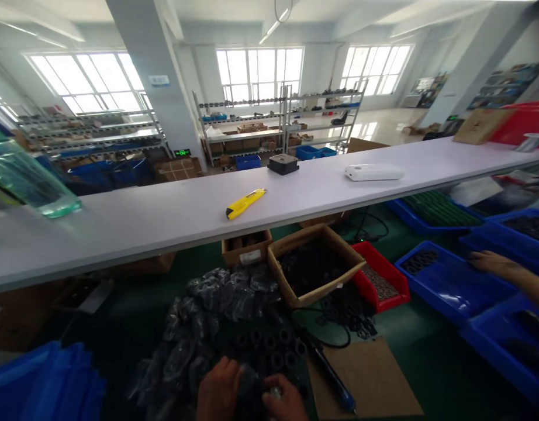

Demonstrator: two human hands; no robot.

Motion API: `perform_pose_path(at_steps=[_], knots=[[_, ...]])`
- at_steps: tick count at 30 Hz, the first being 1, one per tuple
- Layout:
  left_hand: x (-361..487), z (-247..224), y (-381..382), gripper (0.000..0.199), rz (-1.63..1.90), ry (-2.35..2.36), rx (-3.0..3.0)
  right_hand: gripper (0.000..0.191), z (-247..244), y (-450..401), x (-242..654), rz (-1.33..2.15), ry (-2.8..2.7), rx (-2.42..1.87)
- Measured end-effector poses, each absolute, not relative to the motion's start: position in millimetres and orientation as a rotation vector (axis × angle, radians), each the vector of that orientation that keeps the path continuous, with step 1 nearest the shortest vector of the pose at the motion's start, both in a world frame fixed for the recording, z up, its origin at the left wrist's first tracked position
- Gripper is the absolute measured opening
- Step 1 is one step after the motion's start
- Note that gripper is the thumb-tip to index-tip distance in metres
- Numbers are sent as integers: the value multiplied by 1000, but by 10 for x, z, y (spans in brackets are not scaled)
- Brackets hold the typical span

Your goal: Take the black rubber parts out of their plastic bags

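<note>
At the bottom middle, my left hand (220, 388) is closed at the edge of a dark piece (249, 380) that looks wrapped in clear plastic. Just right of it, my right hand (284, 399) has its fingers curled round a small shiny thing (276, 392), too small to name. Beyond both hands lie several black rings (276, 359). A heap of dark parts in clear bags (225, 292) curves round the left and far side. A black tool with a blue end (328, 371) rests on a flat cardboard sheet (375, 380) to the right.
A white shelf (177, 210) crosses above the bench, bearing a yellow cutter (245, 203). Below it are a cardboard box (287, 286), a red bin (390, 302) and blue trays (453, 286). Another person's hand (493, 263) reaches in at right. Blue bins (45, 380) stand lower left.
</note>
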State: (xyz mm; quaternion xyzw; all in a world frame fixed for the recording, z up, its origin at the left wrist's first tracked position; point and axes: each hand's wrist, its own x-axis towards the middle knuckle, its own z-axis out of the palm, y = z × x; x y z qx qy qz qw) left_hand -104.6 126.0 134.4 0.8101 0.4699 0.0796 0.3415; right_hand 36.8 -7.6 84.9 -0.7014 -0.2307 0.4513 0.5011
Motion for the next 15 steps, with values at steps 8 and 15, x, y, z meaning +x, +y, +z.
perform_pose_path(at_steps=[8,15], knots=[[-920,1646,1416,41,158,1154,1919,27,1120,250,251,914,-762,-1648],[-1234,1433,2461,41,258,1639,1854,15,1029,-47,441,958,-753,-1696]])
